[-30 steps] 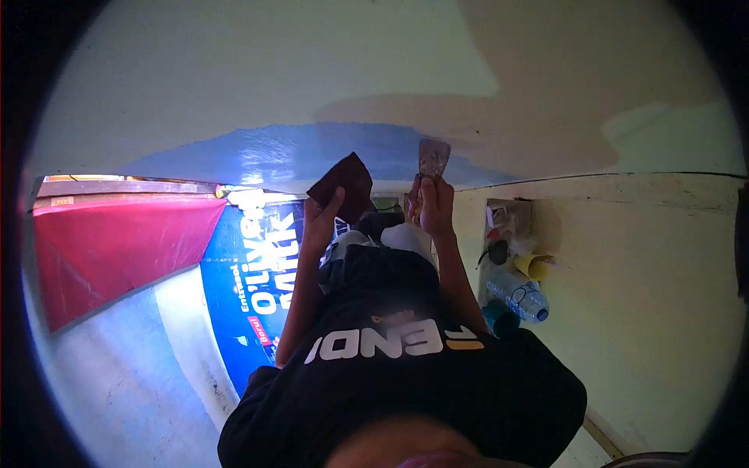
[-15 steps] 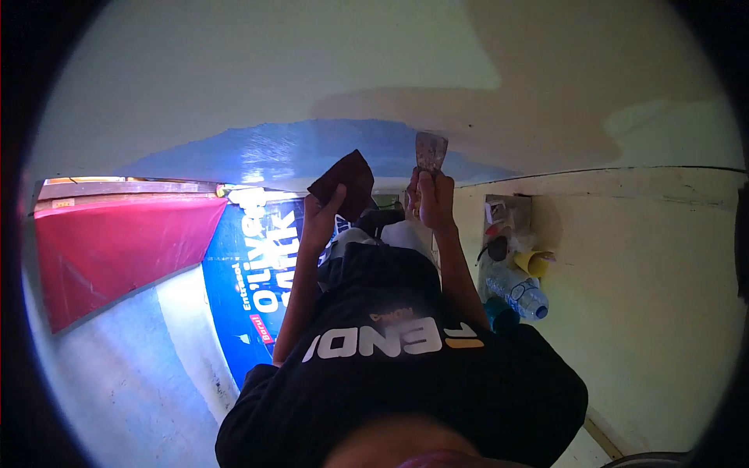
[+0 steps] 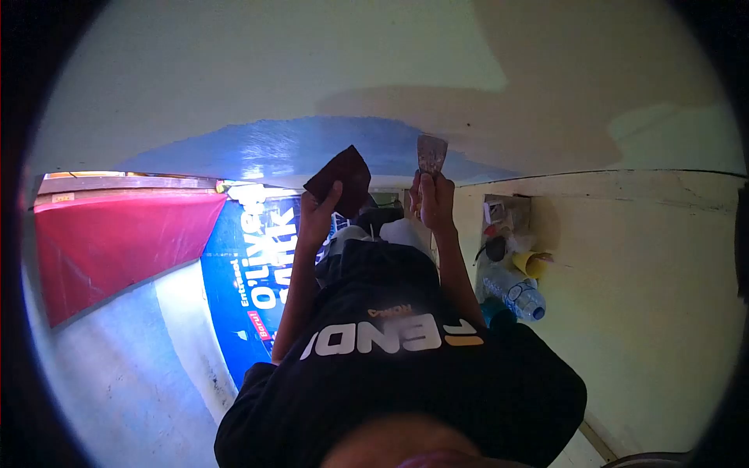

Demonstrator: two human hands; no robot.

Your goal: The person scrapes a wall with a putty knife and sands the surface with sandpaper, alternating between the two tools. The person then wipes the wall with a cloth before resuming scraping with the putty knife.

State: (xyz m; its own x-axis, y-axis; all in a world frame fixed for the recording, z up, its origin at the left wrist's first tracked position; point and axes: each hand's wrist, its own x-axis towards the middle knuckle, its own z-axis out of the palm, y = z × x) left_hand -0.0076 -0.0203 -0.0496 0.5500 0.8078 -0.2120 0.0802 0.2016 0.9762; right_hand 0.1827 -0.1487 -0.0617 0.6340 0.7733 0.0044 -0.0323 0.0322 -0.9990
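While my left hand (image 3: 314, 225) pinches dark sheet (image 3: 343, 179), right hand (image 3: 438, 204) clasps scraper (image 3: 432, 152) to its right, blade pointing away from me, towards blue patch (image 3: 289, 144); can't tell if touching.

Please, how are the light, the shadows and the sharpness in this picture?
Head view: glare washes out part of the blue banner and whitens a spot on the blue patch; a broad shadow darkens the wall above and right of the scraper; the dark sheet shows little detail; black corners and curved lines suggest wide-lens distortion; the bottom edge looks soft.
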